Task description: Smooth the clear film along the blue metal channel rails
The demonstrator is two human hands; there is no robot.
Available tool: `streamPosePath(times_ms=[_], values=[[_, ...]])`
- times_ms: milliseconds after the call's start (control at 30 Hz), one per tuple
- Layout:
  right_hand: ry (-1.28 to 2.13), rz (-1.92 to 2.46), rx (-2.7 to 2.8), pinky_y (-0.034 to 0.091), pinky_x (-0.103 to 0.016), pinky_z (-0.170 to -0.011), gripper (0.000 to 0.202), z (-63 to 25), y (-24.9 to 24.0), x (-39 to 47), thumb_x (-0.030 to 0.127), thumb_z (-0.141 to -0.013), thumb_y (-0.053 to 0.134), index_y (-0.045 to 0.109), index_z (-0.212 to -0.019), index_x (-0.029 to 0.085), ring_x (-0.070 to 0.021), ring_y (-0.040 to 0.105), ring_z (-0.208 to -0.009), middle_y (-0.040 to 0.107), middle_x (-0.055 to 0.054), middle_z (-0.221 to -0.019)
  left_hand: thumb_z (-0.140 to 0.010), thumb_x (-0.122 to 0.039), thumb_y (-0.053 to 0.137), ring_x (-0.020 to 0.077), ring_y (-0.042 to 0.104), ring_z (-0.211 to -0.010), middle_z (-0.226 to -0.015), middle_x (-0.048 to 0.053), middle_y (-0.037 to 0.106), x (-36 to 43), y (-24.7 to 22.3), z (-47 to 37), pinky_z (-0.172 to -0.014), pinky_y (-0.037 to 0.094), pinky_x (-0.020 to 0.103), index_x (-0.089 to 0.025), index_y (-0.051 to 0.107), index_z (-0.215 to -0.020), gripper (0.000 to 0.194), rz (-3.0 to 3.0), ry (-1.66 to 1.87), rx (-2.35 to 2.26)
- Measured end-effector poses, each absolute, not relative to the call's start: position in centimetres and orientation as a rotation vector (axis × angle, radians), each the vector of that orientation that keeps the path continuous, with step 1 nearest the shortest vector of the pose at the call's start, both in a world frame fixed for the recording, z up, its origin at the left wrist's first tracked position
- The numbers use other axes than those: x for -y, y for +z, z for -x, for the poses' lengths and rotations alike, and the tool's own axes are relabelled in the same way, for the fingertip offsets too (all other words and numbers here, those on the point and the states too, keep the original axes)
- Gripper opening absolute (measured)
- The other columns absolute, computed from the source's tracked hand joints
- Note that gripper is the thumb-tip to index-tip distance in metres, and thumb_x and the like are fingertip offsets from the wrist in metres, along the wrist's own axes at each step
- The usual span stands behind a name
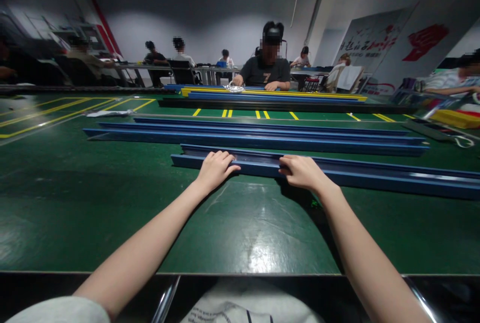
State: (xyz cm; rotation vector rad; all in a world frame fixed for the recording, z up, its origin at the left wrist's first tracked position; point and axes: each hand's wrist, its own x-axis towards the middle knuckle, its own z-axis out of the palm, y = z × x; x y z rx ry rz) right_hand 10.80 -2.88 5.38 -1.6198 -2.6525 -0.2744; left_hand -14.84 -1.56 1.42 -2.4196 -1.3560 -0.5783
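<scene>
A long blue U-shaped channel (pixel 375 177) lies open side up across the green table in front of me, its right end running out of view. My left hand (pixel 215 170) is closed over the near wall towards its left end, fingers inside and thumb along the near side. Farther right, my right hand (pixel 302 172) grips the same wall, its fingers curled over the edge. Whether a small thing is in the fingers of either hand is hidden. Just beyond lie more blue channels (pixel 258 140), parallel to this one.
Yellow tape lines (pixel 228 113) mark the green table (pixel 112 213). Farther back are a black channel (pixel 285 106) and a yellow channel (pixel 337 97). A person (pixel 268 63) sits opposite, hands near a coil of wire (pixel 236 89). A yellow tray (pixel 455 118) stands at right.
</scene>
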Motion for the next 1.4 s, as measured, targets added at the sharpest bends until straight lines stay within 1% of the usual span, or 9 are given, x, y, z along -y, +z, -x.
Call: streamPosePath(times_ms=[67,233,400,600,733,867,1033,1167,1400], values=[[-0.277,1.597,2.67,0.025,-0.025,-0.053,0.017,-10.3,5.1,2.9,0.03,-0.082,0.041,0.054,-0.08,0.02,-0.0164,0.057,-0.073,0.062,-0.004,-0.085,-0.084,-0.045,0.043,0.0199,0.054,-0.084,-0.089,0.005,0.063,1.5,1.3,14.9,-0.07,0.034,0.031,-0.018,0.058,-0.087,0.031,2.419,-0.557,1.346],[-0.262,1.537,2.697,0.032,-0.025,-0.061,0.028,-8.7,4.4,2.9,0.04,-0.086,0.037,0.052,-0.093,0.018,-0.0185,0.056,-0.086,0.06,-0.008,-0.095,-0.085,-0.046,0.04,0.0193,0.054,-0.085,-0.092,0.005,0.063,1.4,1.3,14.9,-0.07,0.034,0.03,-0.017,0.056,-0.091,0.034,2.432,-0.511,1.342],[-0.273,1.516,2.691,0.032,-0.024,-0.06,0.031,-8.4,4.0,2.7,0.042,-0.087,0.033,0.052,-0.094,0.018,-0.0185,0.055,-0.088,0.059,-0.009,-0.096,-0.085,-0.048,0.039,0.0194,0.055,-0.085,-0.093,0.005,0.063,1.3,1.3,15.0,-0.07,0.034,0.03,-0.017,0.056,-0.092,0.036,2.438,-0.484,1.348],[-0.238,1.538,2.687,0.034,-0.023,-0.061,0.031,-8.5,4.2,2.8,0.042,-0.087,0.033,0.052,-0.094,0.018,-0.0178,0.053,-0.09,0.058,-0.009,-0.099,-0.084,-0.048,0.04,0.0194,0.055,-0.089,-0.098,0.005,0.062,1.2,1.2,15.0,-0.071,0.034,0.029,-0.018,0.055,-0.096,0.036,2.441,-0.504,1.351],[-0.227,1.502,2.676,0.036,-0.024,-0.064,0.032,-8.5,4.1,2.8,0.042,-0.088,0.032,0.052,-0.095,0.018,-0.0183,0.052,-0.095,0.057,-0.009,-0.102,-0.083,-0.048,0.043,0.0193,0.055,-0.092,-0.102,0.005,0.061,1.2,1.4,15.1,-0.073,0.035,0.029,-0.018,0.055,-0.099,0.036,2.457,-0.547,1.36],[-0.163,1.493,2.653,0.038,-0.025,-0.07,0.033,-8.8,4.1,2.6,0.042,-0.087,0.033,0.053,-0.101,0.019,-0.0188,0.051,-0.099,0.056,-0.009,-0.108,-0.083,-0.049,0.043,0.0199,0.055,-0.092,-0.101,0.005,0.063,1.2,1.5,15.2,-0.075,0.035,0.03,-0.018,0.055,-0.098,0.036,2.462,-0.545,1.366],[-0.091,1.513,2.627,0.038,-0.026,-0.073,0.034,-8.9,4.1,2.5,0.042,-0.087,0.035,0.053,-0.105,0.019,-0.0188,0.052,-0.098,0.057,-0.009,-0.108,-0.083,-0.049,0.043,0.0194,0.056,-0.089,-0.098,0.006,0.063,1.1,1.5,15.2,-0.072,0.036,0.029,-0.018,0.057,-0.094,0.036,2.473,-0.51,1.375],[-0.143,1.496,2.648,0.038,-0.026,-0.07,0.032,-8.8,3.9,2.6,0.041,-0.087,0.035,0.051,-0.105,0.019,-0.019,0.052,-0.096,0.057,-0.01,-0.107,-0.083,-0.049,0.043,0.0194,0.056,-0.087,-0.095,0.005,0.063,1.2,1.6,15.2,-0.071,0.036,0.028,-0.018,0.056,-0.093,0.035,2.465,-0.508,1.386],[-0.324,1.408,2.607,0.034,-0.025,-0.062,0.021,-8.7,3.7,2.6,0.035,-0.085,0.041,0.049,-0.094,0.018,-0.018,0.052,-0.087,0.058,-0.008,-0.095,-0.077,-0.051,0.051,0.019,0.053,-0.08,-0.085,0.005,0.059,1.6,2.4,14.9,-0.068,0.036,0.028,-0.017,0.051,-0.083,0.035,2.422,-0.609,1.413]])
